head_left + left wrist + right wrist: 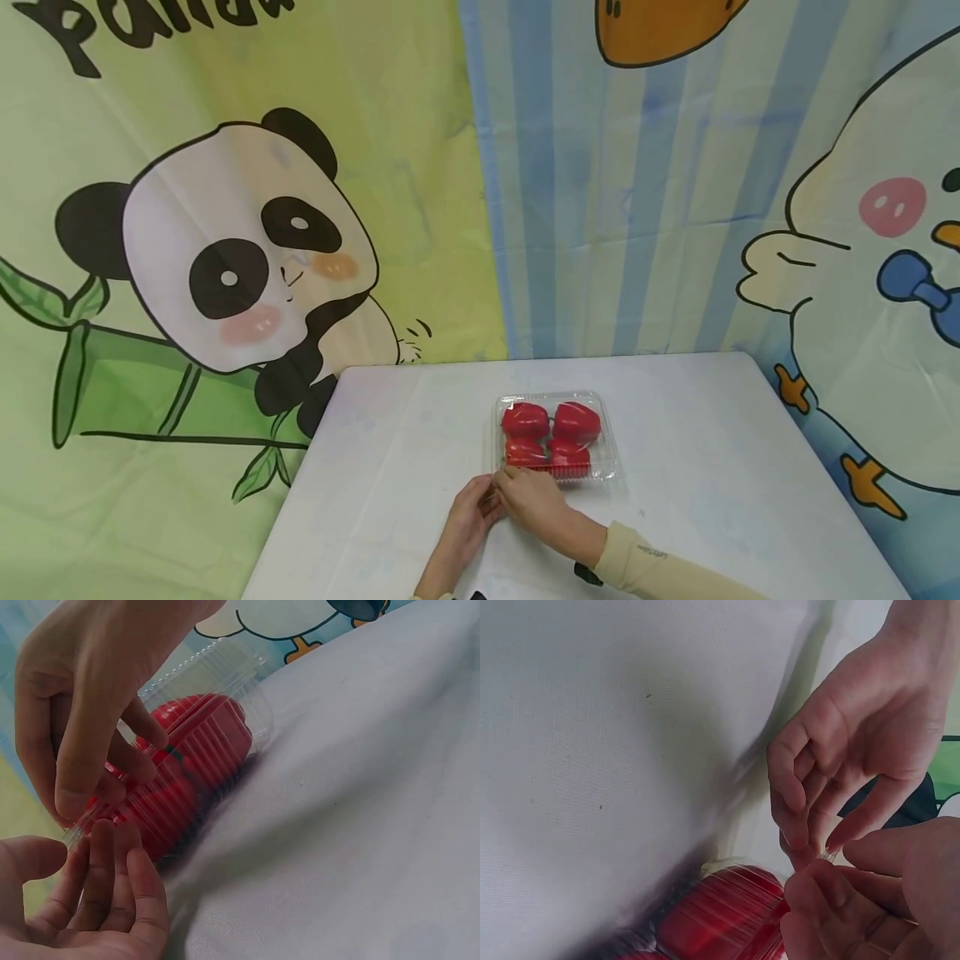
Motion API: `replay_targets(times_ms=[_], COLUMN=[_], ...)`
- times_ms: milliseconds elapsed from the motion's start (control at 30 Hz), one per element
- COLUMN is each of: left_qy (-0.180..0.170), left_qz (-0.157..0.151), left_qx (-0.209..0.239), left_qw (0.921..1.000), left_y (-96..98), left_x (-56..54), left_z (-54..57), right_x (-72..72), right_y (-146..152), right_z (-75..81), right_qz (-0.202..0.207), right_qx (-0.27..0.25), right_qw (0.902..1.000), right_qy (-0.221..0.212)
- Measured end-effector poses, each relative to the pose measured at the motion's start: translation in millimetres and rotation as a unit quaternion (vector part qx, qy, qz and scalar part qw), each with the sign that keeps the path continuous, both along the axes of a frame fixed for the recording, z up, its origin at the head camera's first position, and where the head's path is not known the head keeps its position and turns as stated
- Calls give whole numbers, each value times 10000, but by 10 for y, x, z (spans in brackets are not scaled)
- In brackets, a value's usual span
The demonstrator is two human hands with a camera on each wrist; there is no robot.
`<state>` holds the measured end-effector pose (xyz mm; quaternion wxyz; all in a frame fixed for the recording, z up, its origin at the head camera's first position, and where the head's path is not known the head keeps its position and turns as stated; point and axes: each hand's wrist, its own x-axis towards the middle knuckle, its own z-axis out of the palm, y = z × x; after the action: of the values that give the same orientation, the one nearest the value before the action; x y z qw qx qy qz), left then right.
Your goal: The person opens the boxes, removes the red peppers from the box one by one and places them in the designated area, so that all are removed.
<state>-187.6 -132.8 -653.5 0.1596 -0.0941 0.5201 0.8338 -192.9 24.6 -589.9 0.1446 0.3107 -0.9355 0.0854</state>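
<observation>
A clear plastic clamshell box (609,442) holding several red bell peppers (576,422) sits on the white table in the head view. Both hands meet at its near left corner. My left hand (467,521) pinches the clear corner edge between thumb and fingers, as the right wrist view shows. From above, my right hand (536,502) reaches over the same corner, its fingers bent and gripping the rim. In the left wrist view the ridged plastic side (217,754) stands in front of the peppers. The fingers partly hide the corner.
The white table (712,467) extends around the box. Behind it hangs a cloth backdrop with a panda (247,250) on the left and a white bird (870,358) on the right. A dark object (587,574) shows by the right sleeve.
</observation>
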Motion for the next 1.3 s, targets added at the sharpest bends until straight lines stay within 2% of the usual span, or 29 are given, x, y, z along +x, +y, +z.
replay_targets(times_ms=[133,333,600,900,1300], left_qy=[26,-96,-148,-116,50], left_qz=[2,60,31,72,350], left_qx=[52,181,280,233,-424], left_qw=[10000,9998,9995,9996,9985], left_y=[-4,-9,-16,-4,44], left_x=[-3,-10,14,11,-24], left_z=[-2,33,60,42,43], right_x=[4,6,8,-8,-28], right_y=[-49,-130,-174,-190,-177], right_z=[-4,19,16,-4,-33], right_qz=[-155,-351,-491,-566,-564], right_qx=[155,572,429,444,207], right_qw=[9997,9977,9976,9965,9977], right_qy=[138,-131,236,434,313])
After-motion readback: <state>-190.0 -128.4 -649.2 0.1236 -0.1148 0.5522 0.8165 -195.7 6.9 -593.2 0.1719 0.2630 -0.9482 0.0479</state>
